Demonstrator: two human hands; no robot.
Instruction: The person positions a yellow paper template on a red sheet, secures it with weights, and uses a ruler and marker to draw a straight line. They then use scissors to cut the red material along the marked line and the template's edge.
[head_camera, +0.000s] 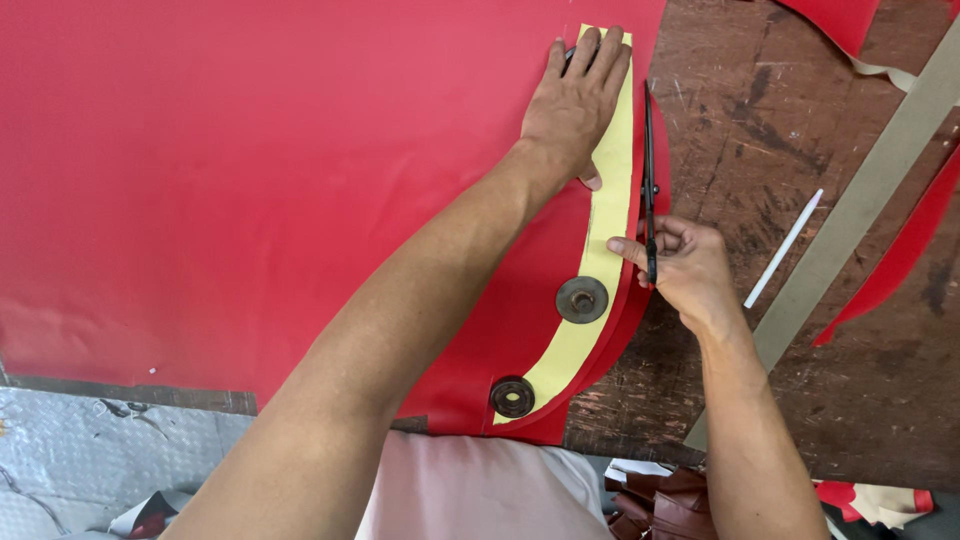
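Red sheet (250, 170): vinyl-like material is lying flat across the left and middle of the bench, reaching almost to your body at the bottom edge.
Metal floor plate (90, 460): grey patterned metal is showing below the sheet at the lower left.
Lower weight (512, 397): a round rusty disc is sitting on the bottom end of the template, touching both it and the red sheet.
Left hand (577, 100): you are pressing it flat, fingers spread and holding nothing, on the upper end of the template.
Yellow template (606, 210): a curved paper strip is lying on the red sheet near its right edge, running from under your left hand down to the lower weight.
Upper weight (582, 299): a second round disc is resting on the template's middle, just left of your right hand.
Scissors (649, 180): dark blades are pointing away from you, running along the template's right edge.
Right hand (688, 265): you are closing it around the scissor handles.
White stick (783, 249): a thin pen-like rod is lying on the bare wood, just right of your right hand.
Long strip (860, 205): a grey-beige straightedge is crossing the worn wooden bench (760, 120) diagonally.
Red offcuts (900, 255): scraps are lying at the far right, well apart from the cut.
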